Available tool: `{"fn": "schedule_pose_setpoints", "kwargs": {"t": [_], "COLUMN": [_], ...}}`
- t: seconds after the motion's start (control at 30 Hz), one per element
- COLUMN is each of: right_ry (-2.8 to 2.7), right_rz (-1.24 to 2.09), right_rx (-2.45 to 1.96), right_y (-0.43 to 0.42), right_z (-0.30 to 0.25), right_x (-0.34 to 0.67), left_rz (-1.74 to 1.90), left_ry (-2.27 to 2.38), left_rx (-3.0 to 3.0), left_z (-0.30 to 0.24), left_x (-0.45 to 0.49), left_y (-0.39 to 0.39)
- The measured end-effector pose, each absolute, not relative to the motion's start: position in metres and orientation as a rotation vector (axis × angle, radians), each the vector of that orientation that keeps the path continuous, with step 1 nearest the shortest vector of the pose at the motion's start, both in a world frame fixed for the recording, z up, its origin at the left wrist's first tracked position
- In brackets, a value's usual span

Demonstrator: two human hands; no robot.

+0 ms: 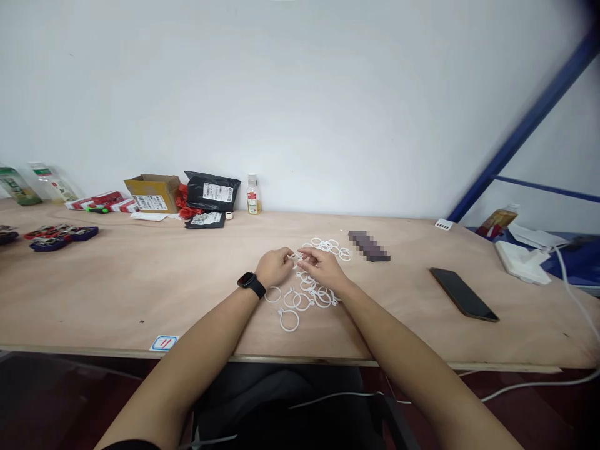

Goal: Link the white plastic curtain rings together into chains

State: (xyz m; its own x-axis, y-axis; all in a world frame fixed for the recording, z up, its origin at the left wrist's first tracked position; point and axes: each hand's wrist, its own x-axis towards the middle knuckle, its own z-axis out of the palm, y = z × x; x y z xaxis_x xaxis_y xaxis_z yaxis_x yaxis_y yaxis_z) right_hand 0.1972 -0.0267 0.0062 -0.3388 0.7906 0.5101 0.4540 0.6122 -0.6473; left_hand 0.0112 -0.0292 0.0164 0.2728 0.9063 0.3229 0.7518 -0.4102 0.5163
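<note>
My left hand (pixel 275 267), with a black watch on the wrist, meets my right hand (pixel 324 267) just above the table. Both have their fingers pinched on a small white plastic ring (pixel 295 257), mostly hidden by the fingertips. Below the hands lies a loose group of similar white rings with small eyelets, among them a single ring (pixel 289 320) nearest me and an overlapping cluster (pixel 322 297) beside my right forearm. Behind my right hand sits another pile of white rings (pixel 332 245).
A phone (pixel 464 294) and a blurred-out dark object (pixel 369 245) lie to the right. White plastic equipment (pixel 522 262) with a cable stands farther right. Along the wall are a cardboard box (pixel 157 195), a black parcel (pixel 213 190) and a small bottle (pixel 254 195).
</note>
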Motion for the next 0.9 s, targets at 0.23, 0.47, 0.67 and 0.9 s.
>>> {"fn": "schedule_pose_setpoints", "kwargs": {"t": [0.23, 0.47, 0.67, 0.9], "right_ry": [-1.770, -1.541, -1.640, -1.746], "right_rz": [0.515, 0.451, 0.415, 0.279], "right_rx": [-1.053, -1.123, -1.168, -1.325], "right_y": [-0.021, -0.008, -0.003, 0.014], "right_z": [0.012, 0.017, 0.005, -0.010], "right_x": [0.204, 0.225, 0.223, 0.233], "left_rz": [0.989, 0.688, 0.604, 0.855], "left_ry": [1.366, 1.200, 1.273, 1.282], "left_rx": [2.212, 2.568, 2.569, 2.400], "left_z": [0.008, -0.001, 0.003, 0.008], "left_x": [0.013, 0.012, 0.014, 0.013], "left_y": [-0.026, -0.021, -0.026, -0.027]}}
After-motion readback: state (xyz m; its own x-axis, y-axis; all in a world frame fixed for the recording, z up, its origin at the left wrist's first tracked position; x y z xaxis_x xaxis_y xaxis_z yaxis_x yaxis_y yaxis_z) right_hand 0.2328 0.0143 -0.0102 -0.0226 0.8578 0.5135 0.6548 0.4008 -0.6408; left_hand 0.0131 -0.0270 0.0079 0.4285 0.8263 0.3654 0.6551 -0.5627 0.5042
